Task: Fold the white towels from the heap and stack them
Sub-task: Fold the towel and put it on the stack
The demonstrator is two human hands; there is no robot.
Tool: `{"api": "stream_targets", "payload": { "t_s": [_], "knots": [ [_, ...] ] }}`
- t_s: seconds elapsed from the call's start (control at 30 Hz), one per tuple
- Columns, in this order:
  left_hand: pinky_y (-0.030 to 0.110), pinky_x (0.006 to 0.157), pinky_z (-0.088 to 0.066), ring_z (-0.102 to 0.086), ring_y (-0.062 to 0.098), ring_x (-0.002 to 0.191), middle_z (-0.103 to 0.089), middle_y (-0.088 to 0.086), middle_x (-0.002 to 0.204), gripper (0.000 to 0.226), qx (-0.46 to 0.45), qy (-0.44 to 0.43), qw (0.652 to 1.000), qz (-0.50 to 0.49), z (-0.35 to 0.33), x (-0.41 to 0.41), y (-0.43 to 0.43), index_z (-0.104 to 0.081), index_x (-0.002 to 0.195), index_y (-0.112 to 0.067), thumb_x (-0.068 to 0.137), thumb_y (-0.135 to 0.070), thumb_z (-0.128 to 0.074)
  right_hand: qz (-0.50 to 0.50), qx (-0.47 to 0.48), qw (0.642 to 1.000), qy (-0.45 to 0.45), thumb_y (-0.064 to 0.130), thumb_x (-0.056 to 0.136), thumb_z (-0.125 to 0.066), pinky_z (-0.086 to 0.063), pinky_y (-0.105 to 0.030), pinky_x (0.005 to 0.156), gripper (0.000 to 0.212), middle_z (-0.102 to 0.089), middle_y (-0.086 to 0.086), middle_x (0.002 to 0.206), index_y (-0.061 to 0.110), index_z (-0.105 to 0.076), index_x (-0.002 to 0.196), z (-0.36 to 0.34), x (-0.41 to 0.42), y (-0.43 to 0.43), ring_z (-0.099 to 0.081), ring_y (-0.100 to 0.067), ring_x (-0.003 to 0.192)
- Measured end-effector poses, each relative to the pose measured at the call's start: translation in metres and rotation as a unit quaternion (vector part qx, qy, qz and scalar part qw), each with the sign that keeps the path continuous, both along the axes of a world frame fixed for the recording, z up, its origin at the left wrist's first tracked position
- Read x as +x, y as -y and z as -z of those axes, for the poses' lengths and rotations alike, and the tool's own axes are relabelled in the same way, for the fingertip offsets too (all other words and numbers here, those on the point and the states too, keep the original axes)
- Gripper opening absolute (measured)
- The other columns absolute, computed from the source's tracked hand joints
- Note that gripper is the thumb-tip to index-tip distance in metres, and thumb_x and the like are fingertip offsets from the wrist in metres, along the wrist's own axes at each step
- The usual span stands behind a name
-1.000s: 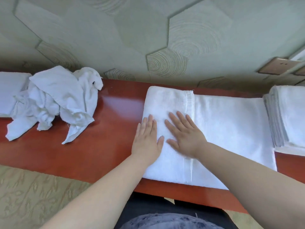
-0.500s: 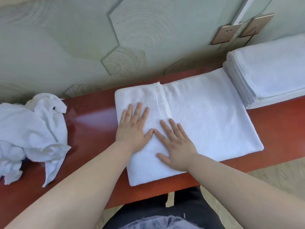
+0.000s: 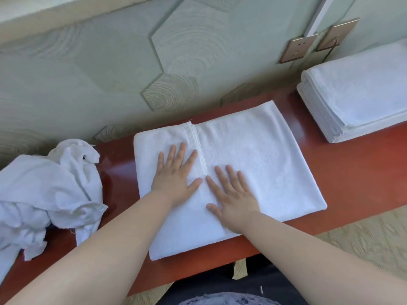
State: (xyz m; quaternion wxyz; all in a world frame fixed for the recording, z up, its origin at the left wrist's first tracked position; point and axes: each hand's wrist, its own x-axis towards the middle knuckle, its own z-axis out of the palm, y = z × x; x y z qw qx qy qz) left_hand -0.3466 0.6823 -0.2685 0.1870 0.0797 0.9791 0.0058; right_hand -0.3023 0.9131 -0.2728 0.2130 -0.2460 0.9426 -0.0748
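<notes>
A white towel lies flat on the red-brown table, its left third folded over with a stitched hem running across it. My left hand rests palm down, fingers spread, on the folded flap. My right hand presses flat just right of the hem, thumbs nearly touching. Neither hand grips anything. A crumpled heap of white towels sits at the left end of the table. A neat stack of folded white towels stands at the far right.
A green wall with hexagon relief rises right behind the table. Two brass wall plates hang above the stack. Woven floor matting shows beyond the table's near edge.
The view has swung right and tilted; the heap now sits lower left and the stack is in fuller view. My right hand slid from the flap across the hem to its right.
</notes>
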Motion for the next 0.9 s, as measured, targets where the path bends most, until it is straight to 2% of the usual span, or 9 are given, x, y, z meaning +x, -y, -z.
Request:
{"api": "stream_targets", "payload": {
  "t_s": [0.07,0.2,0.37,0.53,0.6,0.67,0.73,0.8,0.9],
  "knots": [
    [0.068,0.12,0.015,0.033,0.032,0.153,0.034,0.001,0.168,0.084,-0.006,0.009,1.0,0.008,0.001,-0.014,-0.039,0.019,0.161,-0.042,0.092,-0.077,-0.015,0.059,0.041,0.997,-0.016,0.073,0.098,-0.011,0.014,-0.051,0.125,0.075,0.026,0.004,0.169,0.04,0.01,0.162,0.003,-0.007,-0.037,0.034,-0.024,0.152],
    [0.075,0.114,0.011,0.027,0.028,0.156,0.032,-0.002,0.169,0.084,-0.028,0.018,0.999,0.034,0.001,-0.047,-0.097,0.018,0.163,-0.035,0.095,-0.076,-0.013,0.15,0.073,0.985,-0.035,0.071,0.1,-0.011,0.01,-0.053,0.126,0.073,0.023,0.003,0.17,0.039,0.008,0.163,0.004,-0.027,-0.098,0.028,-0.025,0.155],
    [0.08,0.111,0.01,0.025,0.032,0.157,0.033,-0.007,0.168,0.091,-0.04,0.05,0.997,-0.043,0.003,-0.107,-0.121,0.026,0.157,-0.047,0.084,-0.09,-0.008,0.085,0.041,0.995,-0.033,0.069,0.101,-0.015,0.006,-0.05,0.127,0.073,0.016,0.002,0.172,0.035,-0.003,0.165,0.008,-0.045,-0.144,0.023,-0.024,0.156],
    [0.083,0.111,0.003,0.02,0.033,0.158,0.026,-0.008,0.17,0.085,-0.076,0.095,0.984,-0.129,-0.004,-0.173,-0.152,0.021,0.158,-0.047,0.089,-0.086,-0.008,0.117,0.025,0.993,-0.019,0.065,0.102,-0.014,0.006,-0.051,0.128,0.072,0.015,-0.001,0.172,0.032,-0.002,0.165,0.004,-0.054,-0.173,0.025,-0.024,0.156],
    [0.08,0.115,0.003,0.019,0.033,0.158,0.027,-0.004,0.171,0.078,-0.042,0.064,0.992,-0.102,-0.012,-0.185,-0.185,0.02,0.16,-0.044,0.098,-0.076,-0.015,0.111,0.012,0.994,-0.004,0.063,0.102,-0.016,0.003,-0.052,0.128,0.072,0.016,-0.003,0.172,0.031,-0.003,0.165,0.0,-0.051,-0.184,0.024,-0.025,0.156],
    [0.073,0.12,0.004,0.018,0.028,0.159,0.026,-0.004,0.171,0.073,0.007,0.04,0.999,0.001,-0.015,-0.185,-0.225,0.019,0.161,-0.042,0.103,-0.067,-0.019,0.086,0.001,0.996,-0.001,0.062,0.102,-0.02,-0.003,-0.054,0.128,0.072,0.012,-0.004,0.173,0.031,-0.007,0.165,0.0,-0.041,-0.199,0.02,-0.026,0.157],
    [0.071,0.121,0.004,0.021,0.025,0.158,0.028,-0.006,0.17,0.066,0.008,0.069,0.995,0.066,-0.007,-0.184,-0.254,0.016,0.161,-0.046,0.106,-0.063,-0.017,0.046,-0.009,0.999,-0.004,0.062,0.102,-0.025,-0.006,-0.055,0.126,0.071,0.007,-0.006,0.173,0.031,-0.013,0.165,0.003,-0.03,-0.215,0.014,-0.028,0.158],
    [0.071,0.121,0.006,0.02,0.028,0.158,0.026,-0.007,0.171,0.059,0.007,0.078,0.997,0.014,0.003,-0.194,-0.266,0.012,0.16,-0.05,0.107,-0.059,-0.013,0.024,-0.015,1.0,-0.007,0.06,0.103,-0.029,-0.002,-0.052,0.125,0.07,0.007,-0.005,0.173,0.032,-0.013,0.165,0.008,-0.022,-0.229,0.011,-0.03,0.159],
    [0.069,0.122,0.0,0.012,0.031,0.16,0.018,-0.002,0.173,0.058,0.005,0.091,0.996,-0.027,0.003,-0.223,-0.273,0.01,0.16,-0.05,0.108,-0.056,-0.014,0.071,-0.042,0.997,-0.008,0.058,0.103,-0.029,-0.003,-0.045,0.128,0.075,0.012,-0.005,0.173,0.028,0.001,0.164,0.007,-0.016,-0.24,0.009,-0.028,0.159]
  ]
}}
